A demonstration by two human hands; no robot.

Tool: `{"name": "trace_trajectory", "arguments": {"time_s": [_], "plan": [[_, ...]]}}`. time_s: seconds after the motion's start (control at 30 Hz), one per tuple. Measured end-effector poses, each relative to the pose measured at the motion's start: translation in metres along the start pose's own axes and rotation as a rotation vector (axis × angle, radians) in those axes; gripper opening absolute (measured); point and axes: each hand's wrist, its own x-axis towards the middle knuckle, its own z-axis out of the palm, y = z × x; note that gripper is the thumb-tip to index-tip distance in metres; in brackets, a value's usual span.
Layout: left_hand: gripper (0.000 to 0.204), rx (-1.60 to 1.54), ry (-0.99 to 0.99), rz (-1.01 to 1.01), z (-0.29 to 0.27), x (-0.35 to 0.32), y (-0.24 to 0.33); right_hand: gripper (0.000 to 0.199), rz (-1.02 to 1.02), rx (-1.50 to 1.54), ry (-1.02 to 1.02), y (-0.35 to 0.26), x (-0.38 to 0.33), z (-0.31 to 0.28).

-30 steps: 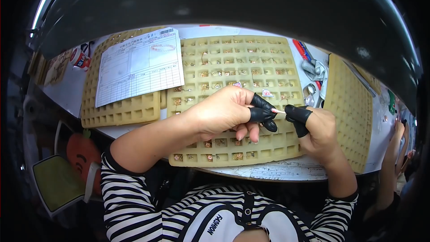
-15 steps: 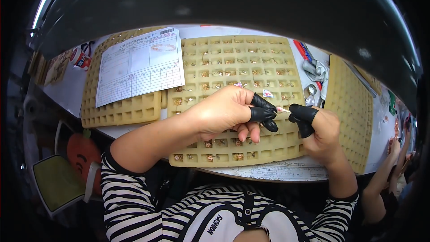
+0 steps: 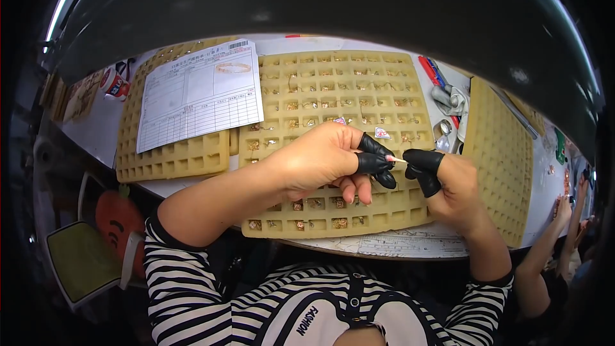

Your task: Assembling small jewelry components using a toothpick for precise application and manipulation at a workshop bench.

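My left hand (image 3: 327,156) reaches across the middle tray (image 3: 415,93), its black finger cots pinching a small thin pale piece (image 3: 398,159) with a pinkish end. Facing it from the right, my right hand (image 3: 450,182), also in black finger cots, is closed at the piece's other end. Its fingertips hide whether it grips the piece or something too small to see. Under both hands, the yellowish tray's square pockets hold small gold-coloured jewellery parts (image 3: 340,223). Two little paper tags, one a white tag (image 3: 382,133), lie on the tray just beyond my left hand.
A printed sheet (image 3: 198,99) covers part of another pocketed tray (image 3: 173,168) at left. A third tray (image 3: 503,160) stands at right, with red and blue pens (image 3: 434,70) and a crumpled grey cloth (image 3: 451,99) between. Another person's arms (image 3: 544,256) show at far right.
My right hand has shifted slightly left, closer to my left fingertips, so less of the pale piece shows between them. My left hand has barely moved.
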Motion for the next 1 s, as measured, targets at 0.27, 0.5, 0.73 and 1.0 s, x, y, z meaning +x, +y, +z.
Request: {"name": "trace_trajectory", "arguments": {"time_s": [0.27,0.5,0.73,1.0], "plan": [[0.017,0.06,0.028,-0.029,0.004,-0.002,0.003,0.027,0.037,-0.01,-0.033,0.001,-0.002,-0.007],[0.016,0.096,0.022,0.001,0.006,-0.003,0.003,0.027,0.005,-0.03,-0.047,0.0,0.0,-0.007],[0.018,0.119,0.033,0.009,0.003,-0.002,0.0,0.025,0.092,0.061,-0.009,0.002,-0.004,-0.008],[0.015,0.147,0.026,0.032,0.009,-0.005,0.003,0.044,0.245,0.254,-0.17,-0.004,0.0,0.003]]}}
